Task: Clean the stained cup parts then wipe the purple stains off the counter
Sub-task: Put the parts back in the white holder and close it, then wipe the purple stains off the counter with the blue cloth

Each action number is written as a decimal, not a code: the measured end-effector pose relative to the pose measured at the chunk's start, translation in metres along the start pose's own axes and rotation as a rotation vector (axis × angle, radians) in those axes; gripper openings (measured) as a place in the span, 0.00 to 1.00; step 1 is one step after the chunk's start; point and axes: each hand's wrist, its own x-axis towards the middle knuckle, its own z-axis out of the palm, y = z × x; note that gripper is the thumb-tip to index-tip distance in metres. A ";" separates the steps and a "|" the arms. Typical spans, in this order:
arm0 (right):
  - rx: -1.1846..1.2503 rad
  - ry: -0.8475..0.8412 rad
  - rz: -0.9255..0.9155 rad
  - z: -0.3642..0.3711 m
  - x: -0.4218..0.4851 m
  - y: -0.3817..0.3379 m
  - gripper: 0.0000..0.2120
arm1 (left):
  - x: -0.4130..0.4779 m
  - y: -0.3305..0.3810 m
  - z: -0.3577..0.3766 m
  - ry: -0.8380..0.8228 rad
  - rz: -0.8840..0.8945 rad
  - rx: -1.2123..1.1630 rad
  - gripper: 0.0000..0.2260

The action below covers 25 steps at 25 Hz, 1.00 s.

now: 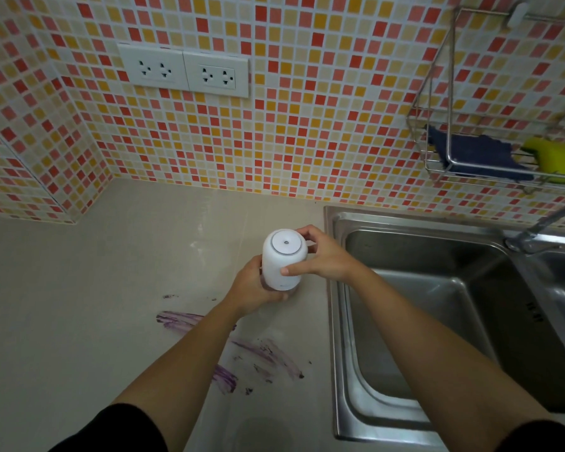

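**White cup (284,259) gripped from both sides, just left of the sink (421,252)**

Holds the white cup upright over the beige counter (95,288), close to the sink's left rim. Wraps the left hand (255,288) around the lower, translucent part, fingers curled under and round it. Clasps the white upper part with the right hand (323,256), thumb pressed across the near face, fingers hooked over the far side. Shows on top a grey ring and one small hole. Cannot tell whether the base touches the counter.

Sees purple stains (265,353) smeared on the counter nearer the camera, under and beside the left forearm, apart from the cup.

Finds on the tiled wall (307,141) above the sink a wire rack (444,125) with a dark blue cloth (477,154) and a yellow-green sponge (555,158). Further left, two white double sockets (177,70). At the sink's far edge, a steel faucet (542,226).
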 end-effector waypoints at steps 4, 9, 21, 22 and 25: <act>0.033 0.013 0.037 0.010 -0.002 0.014 0.35 | -0.002 -0.003 -0.013 -0.030 -0.016 0.072 0.35; 0.055 0.002 0.071 0.020 0.002 0.027 0.35 | 0.000 0.017 -0.039 0.107 -0.033 0.118 0.33; -0.380 0.324 -0.301 -0.106 -0.065 -0.057 0.30 | -0.007 0.193 -0.014 0.275 0.437 0.127 0.18; -0.450 0.385 -0.341 -0.131 -0.078 -0.065 0.28 | -0.008 0.214 -0.005 0.272 0.498 0.108 0.18; -0.649 0.560 -0.377 -0.207 -0.106 -0.062 0.26 | -0.005 0.274 0.031 0.234 0.641 0.084 0.18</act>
